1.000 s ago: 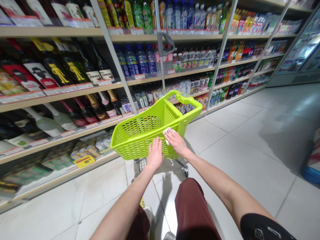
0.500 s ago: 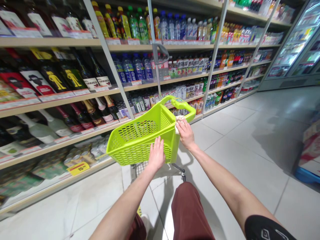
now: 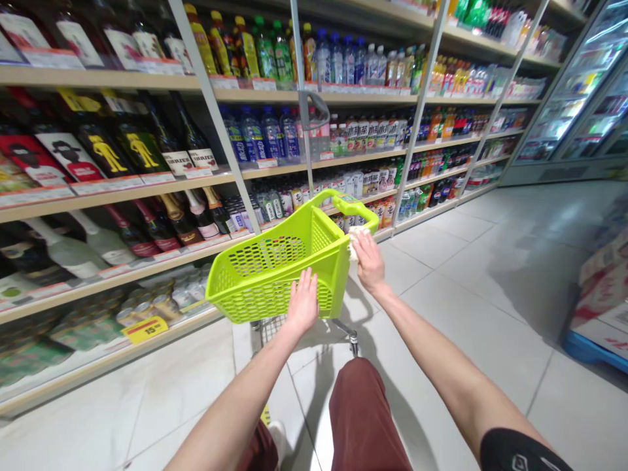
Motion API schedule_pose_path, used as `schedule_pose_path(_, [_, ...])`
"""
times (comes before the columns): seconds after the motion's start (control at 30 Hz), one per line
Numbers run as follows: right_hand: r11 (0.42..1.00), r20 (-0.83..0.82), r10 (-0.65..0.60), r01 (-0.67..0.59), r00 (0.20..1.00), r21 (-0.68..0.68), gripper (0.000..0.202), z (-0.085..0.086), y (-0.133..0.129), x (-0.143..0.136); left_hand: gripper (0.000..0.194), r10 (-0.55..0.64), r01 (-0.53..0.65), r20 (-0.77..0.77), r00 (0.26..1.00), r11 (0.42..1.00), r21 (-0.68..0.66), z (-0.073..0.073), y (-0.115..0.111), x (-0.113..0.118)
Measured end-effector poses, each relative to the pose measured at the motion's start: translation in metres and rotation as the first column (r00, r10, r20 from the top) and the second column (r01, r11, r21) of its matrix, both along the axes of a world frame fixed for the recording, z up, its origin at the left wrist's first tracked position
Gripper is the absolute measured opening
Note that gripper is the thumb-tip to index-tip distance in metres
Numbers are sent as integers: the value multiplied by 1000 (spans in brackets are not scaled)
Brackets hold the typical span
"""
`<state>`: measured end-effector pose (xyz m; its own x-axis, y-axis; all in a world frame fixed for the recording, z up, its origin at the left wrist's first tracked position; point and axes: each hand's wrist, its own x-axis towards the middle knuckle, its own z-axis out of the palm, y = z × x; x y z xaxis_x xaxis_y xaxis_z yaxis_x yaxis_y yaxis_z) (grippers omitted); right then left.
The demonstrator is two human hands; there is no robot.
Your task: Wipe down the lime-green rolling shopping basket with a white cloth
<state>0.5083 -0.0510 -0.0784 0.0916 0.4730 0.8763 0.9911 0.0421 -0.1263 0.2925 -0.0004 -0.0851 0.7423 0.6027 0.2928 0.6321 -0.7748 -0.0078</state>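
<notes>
You have one left hand (image 3: 304, 301) and one right hand (image 3: 371, 261), two in all, with one cloth (image 3: 353, 243) and one green cart (image 3: 337, 273). You can count one yellow price sign (image 3: 145, 329) and one grey handle (image 3: 305, 111). Among the bottles before you are two yellow-figure bottles (image 3: 105, 156), two masked-figure bottles (image 3: 73, 157), two pale clear bottles (image 3: 73, 252) and four blue bottles (image 3: 254, 136) grouped mid-height. You also have two trouser legs (image 3: 363, 412), one pale shoe (image 3: 278, 437) and one black sleeve (image 3: 520, 451); to your right, one blue pallet (image 3: 593, 352). The cans and smaller drinks are too crowded to count.
</notes>
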Motion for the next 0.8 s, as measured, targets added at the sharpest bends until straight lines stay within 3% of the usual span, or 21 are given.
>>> schedule_pose_path(0.07, [997, -24, -65, 66, 998, 50, 50, 12, 6, 11, 67, 3, -3, 12, 1000, 1000, 7, 2, 1, 0])
schedule_pose_path(0.1, [997, -9, -69, 69, 998, 37, 49, 11, 9, 11, 66, 2, -3, 18, 1000, 1000, 11, 2, 0, 1])
schedule_pose_path(0.27, [968, 155, 141, -104, 978, -229, 42, -37, 11, -24, 66, 4, -4, 33, 999, 1000, 3, 0, -1, -4])
schedule_pose_path(0.33, [944, 181, 227, -170, 957, -283, 42, -42, 12, -37, 66, 20, -20, 32, 999, 1000, -2, 0, 3, -11])
schedule_pose_path(0.4, [960, 153, 208, -172, 966, -223, 44, -28, 16, -41, 66, 48, -48, 38, 998, 999, -1, 0, 10, -19])
schedule_pose_path(0.5, [994, 62, 83, -78, 995, -75, 45, 0, 32, -37, 65, 111, -112, 57, 992, 994, 1, 0, 24, -33])
schedule_pose_path(0.57, [995, 58, 71, -66, 996, -75, 44, 3, 42, -40, 65, 153, -154, 69, 986, 988, -2, -2, 31, -41])
schedule_pose_path(0.67, [962, 141, 183, -148, 973, -230, 41, -23, 50, -63, 64, 183, -184, 75, 980, 983, 0, -8, 36, -50])
schedule_pose_path(0.73, [907, 183, 279, -196, 943, -373, 38, -48, 50, -83, 65, 183, -184, 67, 981, 983, 0, -13, 35, -55])
schedule_pose_path(0.8, [857, 199, 354, -232, 914, -461, 37, -62, 49, -99, 66, 177, -176, 56, 983, 984, -10, -17, 35, -61])
